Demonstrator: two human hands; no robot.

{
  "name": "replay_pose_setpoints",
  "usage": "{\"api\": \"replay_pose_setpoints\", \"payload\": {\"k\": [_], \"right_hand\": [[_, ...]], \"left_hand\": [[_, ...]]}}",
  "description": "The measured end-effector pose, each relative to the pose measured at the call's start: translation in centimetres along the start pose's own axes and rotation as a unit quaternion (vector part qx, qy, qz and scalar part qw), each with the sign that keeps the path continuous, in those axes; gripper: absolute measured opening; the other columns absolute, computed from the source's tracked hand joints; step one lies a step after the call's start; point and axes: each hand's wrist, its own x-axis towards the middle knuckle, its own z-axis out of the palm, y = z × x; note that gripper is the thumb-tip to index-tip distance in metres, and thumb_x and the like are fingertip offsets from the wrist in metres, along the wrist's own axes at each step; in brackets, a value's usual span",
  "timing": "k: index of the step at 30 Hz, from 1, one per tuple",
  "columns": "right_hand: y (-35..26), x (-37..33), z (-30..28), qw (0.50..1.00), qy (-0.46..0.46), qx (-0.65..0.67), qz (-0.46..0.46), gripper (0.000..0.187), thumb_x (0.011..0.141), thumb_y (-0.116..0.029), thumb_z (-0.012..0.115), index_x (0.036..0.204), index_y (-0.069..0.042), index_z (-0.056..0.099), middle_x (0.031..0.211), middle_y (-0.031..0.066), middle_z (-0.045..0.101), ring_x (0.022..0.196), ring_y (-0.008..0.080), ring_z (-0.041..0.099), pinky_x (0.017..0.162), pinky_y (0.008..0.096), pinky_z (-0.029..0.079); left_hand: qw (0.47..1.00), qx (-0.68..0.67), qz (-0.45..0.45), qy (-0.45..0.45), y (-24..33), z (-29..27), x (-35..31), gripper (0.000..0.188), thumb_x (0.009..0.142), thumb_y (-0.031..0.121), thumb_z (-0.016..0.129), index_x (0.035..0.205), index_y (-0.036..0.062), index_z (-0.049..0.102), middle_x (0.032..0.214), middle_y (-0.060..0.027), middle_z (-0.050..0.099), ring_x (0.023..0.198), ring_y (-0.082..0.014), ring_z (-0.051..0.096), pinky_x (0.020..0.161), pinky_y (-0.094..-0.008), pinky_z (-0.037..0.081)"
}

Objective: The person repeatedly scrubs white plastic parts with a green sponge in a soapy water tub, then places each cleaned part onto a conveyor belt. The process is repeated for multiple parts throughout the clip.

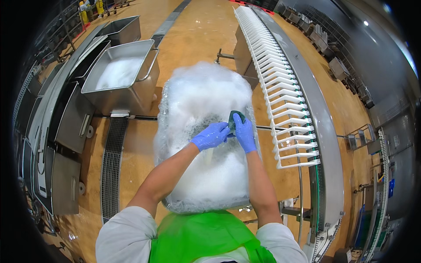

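Observation:
A dark green scouring pad [236, 117] is held above a foam-filled tub [160, 142]. My right hand [244, 133], in a blue glove, is closed round the pad, its forefinger reaching up over the front. From the left my left hand [212, 136], gloved the same, meets the pad's lower edge with its fingers closed against it. Whether a smaller thing is wrapped in the pad I cannot make out. White suds [206, 90] heap up at the far end of the tub and lie thick at the near end; between them, bubbly water shows under my hands.
Along the right runs a conveyor [302, 74] with a row of white angled slats [285, 105]. A steel bin [144, 83] with suds inside stands at the far left, beside more steel carts [66, 175]. A floor grate [115, 162] lies left of the tub.

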Motion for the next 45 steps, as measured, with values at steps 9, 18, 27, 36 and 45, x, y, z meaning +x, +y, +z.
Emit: {"api": "replay_pose_setpoints", "payload": {"k": [9, 18, 27, 36, 45], "right_hand": [[0.4, -0.6, -2.4, 0.983, -0.176, -0.052, 0.022, 0.033, 0.093, -0.03, 0.056, 0.1, 0.002, 0.06, 0.074, 0.0086, 0.06, 0.056, 0.0157, 0.06, 0.049, 0.0314, 0.054], [-0.1, -0.3, 0.1, 0.994, -0.077, -0.08, 0.024, 0.032, 0.091, -0.03, 0.061, 0.097, 0.002, 0.062, 0.075, 0.0069, 0.063, 0.061, 0.0161, 0.06, 0.049, 0.0327, 0.053], [1.4, -0.5, -0.5, 0.993, -0.063, -0.057, -0.082, 0.029, 0.09, -0.027, 0.064, 0.102, 0.0, 0.062, 0.084, 0.0081, 0.065, 0.066, 0.0138, 0.063, 0.046, 0.0292, 0.053], [-0.1, -1.9, 0.5, 0.996, -0.082, 0.021, -0.033, 0.03, 0.091, -0.026, 0.063, 0.104, 0.001, 0.058, 0.082, 0.0092, 0.062, 0.065, 0.0149, 0.063, 0.048, 0.03, 0.056], [6.1, 0.5, 0.0, 0.825, 0.039, -0.548, -0.136, 0.025, 0.086, -0.021, 0.055, 0.105, -0.008, 0.065, 0.1, 0.0232, 0.066, 0.091, 0.0393, 0.064, 0.081, 0.0482, 0.05]], "left_hand": [[0.961, 0.256, 0.087, 0.058, -1.2, -0.7, 0.0, 0.03, 0.087, 0.034, 0.061, 0.096, 0.0051, 0.065, 0.087, -0.0205, 0.065, 0.082, -0.0404, 0.062, 0.074, -0.0474, 0.048], [0.965, 0.248, 0.063, 0.058, -1.1, -0.5, -0.5, 0.026, 0.085, 0.029, 0.061, 0.093, 0.0056, 0.067, 0.088, -0.0211, 0.065, 0.084, -0.0397, 0.062, 0.076, -0.0477, 0.049], [0.955, 0.279, 0.062, 0.077, -0.2, 0.6, -0.5, 0.018, 0.084, 0.021, 0.057, 0.091, 0.0077, 0.067, 0.085, -0.0202, 0.066, 0.083, -0.0399, 0.063, 0.075, -0.0491, 0.049], [0.951, 0.299, 0.04, 0.069, 0.1, -0.3, -0.6, 0.021, 0.083, 0.022, 0.055, 0.092, 0.0081, 0.068, 0.087, -0.0206, 0.066, 0.085, -0.0393, 0.063, 0.077, -0.0491, 0.049], [0.913, 0.398, 0.001, 0.084, -6.7, 1.8, 0.3, 0.03, 0.087, 0.026, 0.052, 0.107, 0.0114, 0.069, 0.107, -0.0148, 0.068, 0.098, -0.0327, 0.065, 0.087, -0.0455, 0.05]]}}
